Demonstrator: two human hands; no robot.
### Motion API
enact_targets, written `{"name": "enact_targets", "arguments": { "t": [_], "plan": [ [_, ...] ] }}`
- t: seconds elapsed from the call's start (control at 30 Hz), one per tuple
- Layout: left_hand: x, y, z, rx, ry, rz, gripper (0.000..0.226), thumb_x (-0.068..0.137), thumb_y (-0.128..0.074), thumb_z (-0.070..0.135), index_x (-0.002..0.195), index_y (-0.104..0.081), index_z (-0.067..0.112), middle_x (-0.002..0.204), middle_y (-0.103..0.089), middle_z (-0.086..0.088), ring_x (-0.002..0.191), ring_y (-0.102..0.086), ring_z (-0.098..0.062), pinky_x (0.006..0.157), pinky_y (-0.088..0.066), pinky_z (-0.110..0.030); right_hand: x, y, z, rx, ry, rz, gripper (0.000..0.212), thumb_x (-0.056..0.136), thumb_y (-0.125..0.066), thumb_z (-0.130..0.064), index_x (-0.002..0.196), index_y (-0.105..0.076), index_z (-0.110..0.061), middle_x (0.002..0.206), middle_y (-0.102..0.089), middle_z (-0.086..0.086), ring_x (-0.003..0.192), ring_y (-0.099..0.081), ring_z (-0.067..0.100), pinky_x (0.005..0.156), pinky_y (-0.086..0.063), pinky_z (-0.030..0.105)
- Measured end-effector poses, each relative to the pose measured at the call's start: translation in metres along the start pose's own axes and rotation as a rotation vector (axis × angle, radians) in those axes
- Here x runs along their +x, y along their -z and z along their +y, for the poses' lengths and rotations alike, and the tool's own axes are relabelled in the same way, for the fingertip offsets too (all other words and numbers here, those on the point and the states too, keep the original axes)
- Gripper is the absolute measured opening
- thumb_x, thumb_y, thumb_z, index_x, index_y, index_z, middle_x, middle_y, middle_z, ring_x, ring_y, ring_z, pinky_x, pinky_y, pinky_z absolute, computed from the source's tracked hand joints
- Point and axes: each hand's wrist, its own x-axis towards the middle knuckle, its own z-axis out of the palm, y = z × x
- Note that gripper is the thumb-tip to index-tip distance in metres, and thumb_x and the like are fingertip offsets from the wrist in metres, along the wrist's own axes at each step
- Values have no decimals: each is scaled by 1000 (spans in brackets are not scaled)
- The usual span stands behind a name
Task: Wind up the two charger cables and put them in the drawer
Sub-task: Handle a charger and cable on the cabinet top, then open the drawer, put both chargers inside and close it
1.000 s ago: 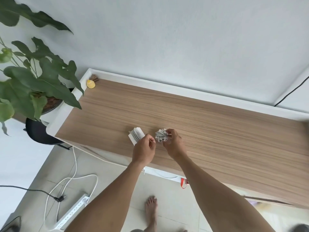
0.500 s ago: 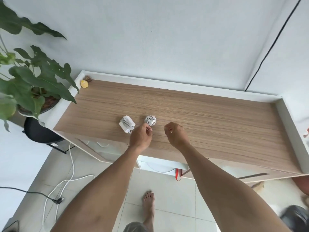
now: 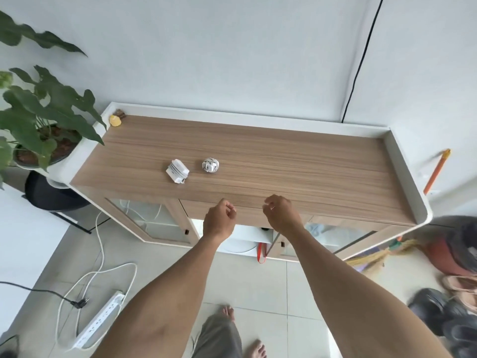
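Note:
Two wound white charger cables lie on the wooden cabinet top point(image 3: 284, 161): a cable wrapped round its white plug block point(image 3: 177, 170) on the left, and a cable rolled into a small ball point(image 3: 210, 164) to its right. My left hand point(image 3: 219, 219) and my right hand point(image 3: 281, 212) hover at the cabinet's front edge, both with fingers loosely curled and holding nothing. The hands are well short of the cables. A drawer front point(image 3: 247, 209) runs under the top between my hands; it looks closed.
A potted plant point(image 3: 38, 125) stands left of the cabinet. A small yellow object point(image 3: 115, 120) sits in the back left corner. Glass doors point(image 3: 152, 218) sit below. A power strip point(image 3: 99, 319) and cords lie on the floor; shoes point(image 3: 444, 308) are at right.
Both hands let go of the ball-wound cable and drew back to the cabinet's front edge. The camera pulled back, showing the whole cabinet. The cables stay where they lie.

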Motion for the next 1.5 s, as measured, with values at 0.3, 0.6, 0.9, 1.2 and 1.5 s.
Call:
{"name": "enact_targets", "arguments": {
  "t": [0.3,0.6,0.9,1.2,1.5],
  "plan": [
    [25,-65,-72,-350,441,-105,33,86,-49,42,106,-54,17,85,-68,-10,80,-67,-31,78,-55,-41,8,-28,20,-212,100,-129,51,93,-52,-20,142,-37,-16,150,-32,2,136,-35,24,104,-39,37],
    [88,-72,-85,-1312,1020,95,76,92,-13,67,150,-23,19,140,-47,-18,110,-59,-34,90,-49,-44,51,-58,-6,-345,178,-185,54,94,-53,-28,143,-35,-16,155,-25,3,143,-21,23,113,-30,40],
    [131,-87,-117,-1598,1171,131,77,90,-19,71,148,-30,21,151,-37,-12,134,-43,-31,107,-39,-42,68,-78,-11,-356,111,-165,51,93,-54,-34,141,-38,-22,149,-33,-2,137,-26,24,105,-37,38],
    [134,-111,-126,-1717,1171,133,77,86,-25,74,136,-48,20,142,-48,-7,128,-49,-27,100,-41,-42,65,-85,0,-387,112,-123,59,92,-55,-30,146,-33,-26,153,-27,-6,140,-24,22,102,-41,39],
    [106,-100,-144,-1548,1194,39,66,92,-22,63,133,-51,20,129,-54,-11,118,-54,-30,98,-44,-43,40,-105,9,-505,120,-152,82,92,-53,-36,153,2,-22,161,10,4,148,12,25,121,-1,38]
  ]
}}
